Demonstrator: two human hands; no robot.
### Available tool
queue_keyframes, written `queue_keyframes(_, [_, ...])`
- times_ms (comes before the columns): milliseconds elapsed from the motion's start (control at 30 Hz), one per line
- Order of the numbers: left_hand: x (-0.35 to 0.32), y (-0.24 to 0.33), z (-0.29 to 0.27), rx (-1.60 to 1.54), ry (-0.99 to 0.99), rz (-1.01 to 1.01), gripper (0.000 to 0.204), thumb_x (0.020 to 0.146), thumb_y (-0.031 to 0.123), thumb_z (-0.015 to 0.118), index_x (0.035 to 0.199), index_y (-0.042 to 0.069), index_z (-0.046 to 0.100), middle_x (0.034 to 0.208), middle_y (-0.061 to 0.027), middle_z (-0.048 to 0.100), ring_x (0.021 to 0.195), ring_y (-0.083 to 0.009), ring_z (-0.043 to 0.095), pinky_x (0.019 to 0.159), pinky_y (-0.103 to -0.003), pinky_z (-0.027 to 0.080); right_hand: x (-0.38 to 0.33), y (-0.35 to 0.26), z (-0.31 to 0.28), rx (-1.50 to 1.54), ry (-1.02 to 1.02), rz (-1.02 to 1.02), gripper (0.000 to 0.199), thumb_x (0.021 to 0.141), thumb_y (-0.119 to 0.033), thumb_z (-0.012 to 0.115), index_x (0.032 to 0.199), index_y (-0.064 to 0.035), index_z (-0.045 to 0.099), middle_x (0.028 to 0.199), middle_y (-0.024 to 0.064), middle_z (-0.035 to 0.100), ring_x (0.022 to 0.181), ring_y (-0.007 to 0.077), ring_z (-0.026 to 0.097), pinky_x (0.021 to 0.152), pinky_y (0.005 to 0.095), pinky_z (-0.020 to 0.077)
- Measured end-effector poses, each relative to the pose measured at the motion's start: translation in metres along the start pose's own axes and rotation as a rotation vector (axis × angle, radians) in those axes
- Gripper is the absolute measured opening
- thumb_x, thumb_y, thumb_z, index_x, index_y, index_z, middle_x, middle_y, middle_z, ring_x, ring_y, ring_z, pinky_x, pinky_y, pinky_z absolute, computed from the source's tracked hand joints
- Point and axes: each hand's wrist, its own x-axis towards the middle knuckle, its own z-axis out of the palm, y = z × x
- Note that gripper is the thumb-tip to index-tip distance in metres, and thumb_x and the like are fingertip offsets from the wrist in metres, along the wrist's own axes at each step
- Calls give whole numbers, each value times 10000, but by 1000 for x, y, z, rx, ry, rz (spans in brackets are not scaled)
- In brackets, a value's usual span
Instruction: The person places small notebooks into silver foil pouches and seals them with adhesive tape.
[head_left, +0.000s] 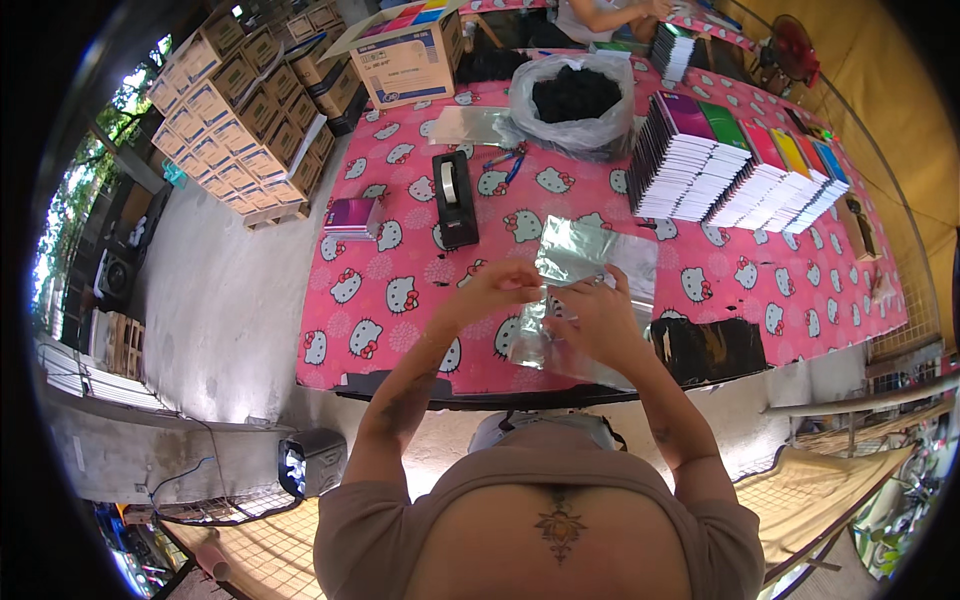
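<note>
My left hand (497, 284) pinches the upper edge of a clear shiny plastic bag (575, 258) just above the pink cartoon-cat tablecloth (400, 240). Just to the right of it, my right hand (597, 320) grips the same bag lower down, fingers curled over the crinkled film. The bag hangs between both hands, and more clear bags lie flat under it on the table. What is inside the bag, if anything, I cannot tell.
A black tape dispenser (454, 197) stands ahead left. A clear sack of black items (574, 100) sits further back. Rows of colourful notebooks (735, 165) fill the right side. A small notebook pile (350, 216) lies left, cardboard boxes (255, 110) stack beyond, and another person (610, 15) works at the far end.
</note>
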Motion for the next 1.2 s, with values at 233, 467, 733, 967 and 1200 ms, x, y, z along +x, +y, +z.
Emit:
queue_keyframes(233, [15, 11, 7, 481, 2, 301, 219, 815, 77, 780, 1024, 138, 750, 1121, -48, 574, 1122, -221, 524, 956, -360, 427, -3, 6, -12, -103, 45, -37, 468, 763, -426, 773, 1142, -166, 686, 1126, 86, 679, 1086, 276, 628, 1066, 524, 313])
queue_keyframes(467, [27, 13, 22, 741, 136, 451, 149, 805, 137, 781, 942, 187, 749, 1360, -68, 507, 1279, -313, 428, 1064, -459, 354, -31, 85, -17, 393, 178, 90, 665, 634, -341, 900, 1132, -101, 529, 1121, 106, 578, 1146, 314, 537, 971, 451, 399])
queue_keyframes(733, [52, -6, 48, 947, 114, 537, 188, 760, 191, 810, 939, 211, 757, 1481, -100, 417, 1382, -394, 329, 1104, -532, 319, -41, 103, 49, 319, 105, -256, 475, 692, -224, 842, 1145, -180, 708, 1531, 125, 386, 1322, 334, 460, 1095, 495, 347])
queue_keyframes(967, [62, -38, 73, 662, 432, 248, 855, 763, 324, 843, 1446, 78, 391, 1548, -248, 276, 1436, -389, 281, 1140, -543, 279, -35, 99, 52, 467, 137, -225, 352, 767, -175, 792, 1107, -124, 717, 1527, 158, 382, 1300, 346, 486, 1052, 469, 415])
queue_keyframes(1200, [38, -48, 53, 41, 112, -264, 659, 924, 179, 696, 1469, 4, 369, 1193, -73, 567, 1078, -156, 566, 902, -292, 481, 4, 115, 47, 738, 157, 155, 284, 918, -191, 701, 1126, 1, 678, 1289, 162, 584, 1162, 254, 588, 971, 389, 464])
